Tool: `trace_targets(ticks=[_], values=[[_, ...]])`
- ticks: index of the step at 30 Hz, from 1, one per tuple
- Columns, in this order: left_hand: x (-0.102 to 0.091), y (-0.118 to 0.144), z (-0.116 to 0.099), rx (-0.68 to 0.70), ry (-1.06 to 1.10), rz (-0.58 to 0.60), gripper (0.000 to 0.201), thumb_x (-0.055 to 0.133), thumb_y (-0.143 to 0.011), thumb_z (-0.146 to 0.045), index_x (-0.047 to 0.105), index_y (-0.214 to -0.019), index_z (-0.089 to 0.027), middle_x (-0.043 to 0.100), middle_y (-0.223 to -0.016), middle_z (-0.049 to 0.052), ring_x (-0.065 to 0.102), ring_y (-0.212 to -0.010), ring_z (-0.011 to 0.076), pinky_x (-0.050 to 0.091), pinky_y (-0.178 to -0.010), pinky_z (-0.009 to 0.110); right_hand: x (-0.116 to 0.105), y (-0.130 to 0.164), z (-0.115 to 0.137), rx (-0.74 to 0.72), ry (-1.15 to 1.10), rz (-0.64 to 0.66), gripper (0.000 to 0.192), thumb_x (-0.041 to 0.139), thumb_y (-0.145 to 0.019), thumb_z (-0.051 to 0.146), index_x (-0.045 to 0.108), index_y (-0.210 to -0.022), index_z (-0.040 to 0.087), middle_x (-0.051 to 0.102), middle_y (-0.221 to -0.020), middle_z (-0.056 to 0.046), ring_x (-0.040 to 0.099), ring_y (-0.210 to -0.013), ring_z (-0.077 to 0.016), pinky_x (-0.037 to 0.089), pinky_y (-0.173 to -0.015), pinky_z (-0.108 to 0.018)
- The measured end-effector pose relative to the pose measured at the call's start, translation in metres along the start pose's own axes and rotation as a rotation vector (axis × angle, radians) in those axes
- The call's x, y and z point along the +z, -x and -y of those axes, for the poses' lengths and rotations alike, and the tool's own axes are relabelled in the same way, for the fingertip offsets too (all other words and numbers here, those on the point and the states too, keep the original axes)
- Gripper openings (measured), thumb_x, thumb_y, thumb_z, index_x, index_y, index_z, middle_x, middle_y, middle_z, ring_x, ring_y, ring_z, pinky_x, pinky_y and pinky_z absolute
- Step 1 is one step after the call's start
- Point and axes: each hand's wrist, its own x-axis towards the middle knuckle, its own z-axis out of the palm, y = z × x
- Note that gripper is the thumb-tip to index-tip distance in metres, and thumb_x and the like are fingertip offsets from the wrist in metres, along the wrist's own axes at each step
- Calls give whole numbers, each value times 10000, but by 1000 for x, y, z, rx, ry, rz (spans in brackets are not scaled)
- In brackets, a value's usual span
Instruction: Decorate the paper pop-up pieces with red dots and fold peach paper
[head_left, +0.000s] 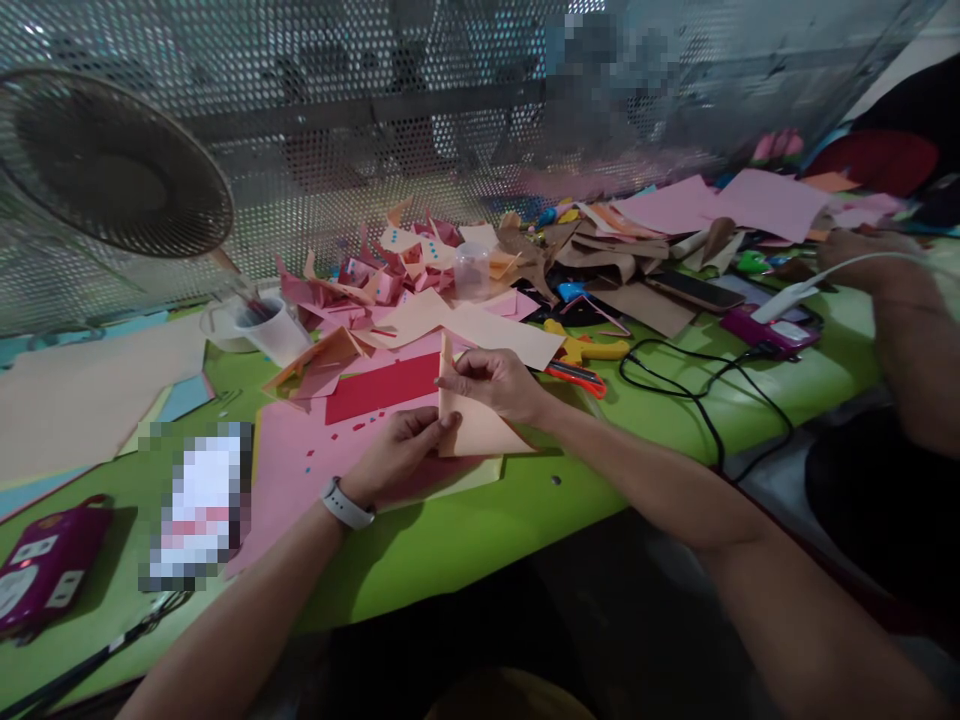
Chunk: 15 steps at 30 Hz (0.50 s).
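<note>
A folded peach sheet of paper is held up between my two hands, its narrow edge strip standing at the left. My left hand, a pale watch band at its wrist, pinches the lower left edge between thumb and fingers. Higher up, my right hand grips the same paper near its folded edge. Beneath and left of it lie a red paper rectangle and a pink sheet dotted with small red scraps. Just right of my right hand rests an orange utility knife.
A pile of paper scraps stands behind, with a white cup and fan to the left. Toward the right are a yellow-handled tool, black cable and purple power strip. Another person's hand is at far right.
</note>
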Motion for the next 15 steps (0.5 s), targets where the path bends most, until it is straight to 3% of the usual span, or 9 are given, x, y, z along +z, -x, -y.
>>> trace_targets(ticks=[5, 9, 15], values=[[4, 3, 1, -61, 101, 28, 451, 703, -749, -572, 688, -793, -124, 636, -685, 29, 521, -585, 121, 430, -553, 233, -1, -1, -2, 19, -21, -19, 453, 736, -713, 579, 574, -638, 164, 443, -618, 39, 369, -597, -95, 292, -537, -252], [4, 2, 10, -76, 202, 61, 421, 711, -762, -534, 618, -679, -132, 596, -640, 19, 521, -585, 117, 476, -619, 265, -1, -1, -3, 32, -33, -29, 461, 744, -700, 585, 572, -631, 163, 394, -601, 49, 334, -581, -89, 258, -517, -250], [-3, 2, 10, -38, 1, 87, 465, 648, -806, -566, 643, -692, -115, 572, -610, 25, 468, -536, 104, 375, -502, 227, -1, 0, 0, 43, -43, -18, 462, 768, -678, 570, 559, -594, 166, 375, -578, 55, 315, -559, -82, 245, -505, -255]])
